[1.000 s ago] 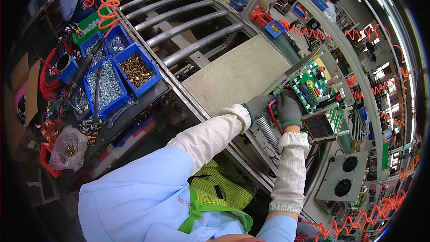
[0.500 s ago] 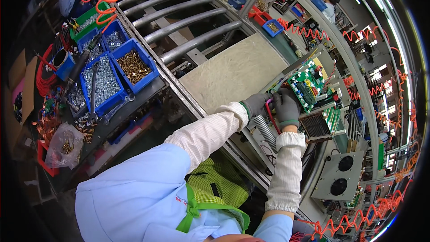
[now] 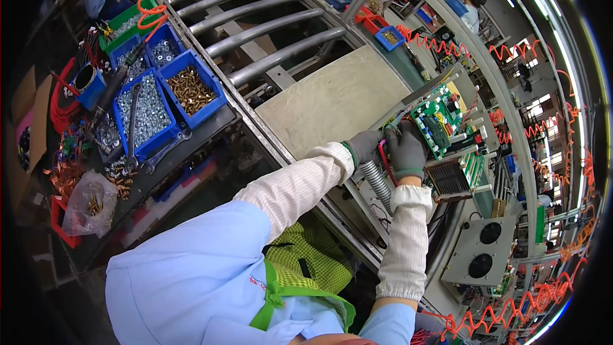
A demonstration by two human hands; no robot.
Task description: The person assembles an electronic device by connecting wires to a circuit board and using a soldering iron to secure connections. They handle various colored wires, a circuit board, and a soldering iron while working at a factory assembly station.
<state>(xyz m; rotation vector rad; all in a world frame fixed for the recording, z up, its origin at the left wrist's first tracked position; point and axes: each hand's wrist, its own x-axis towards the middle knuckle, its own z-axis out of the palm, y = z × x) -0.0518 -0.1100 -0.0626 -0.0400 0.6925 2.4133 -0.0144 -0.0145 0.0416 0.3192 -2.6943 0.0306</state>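
Observation:
My gloved left hand (image 3: 364,147) is closed beside the frame of an open electrical unit, its fingertips close to those of my right hand; what it grips is hidden. My gloved right hand (image 3: 407,152) bends its fingers over thin wires (image 3: 388,126) at the unit's left side. A red cable (image 3: 385,158) loops down between both hands. Below them runs a grey corrugated hose (image 3: 377,182). Just right of my right hand sits a green circuit board (image 3: 438,121) with several components, and below that a dark finned block (image 3: 450,179).
Left of me, blue bins hold nuts (image 3: 144,115) and brass screws (image 3: 188,91), with a wrench (image 3: 133,121) lying across. Metal rollers (image 3: 274,57) and a pale board (image 3: 332,102) lie ahead. A grey box with two fans (image 3: 482,249) stands at right. Orange coiled hoses (image 3: 156,0) hang around.
My right hand has shifted very slightly left, its fingers changing position at the wires. My left hand stays nearly where it was.

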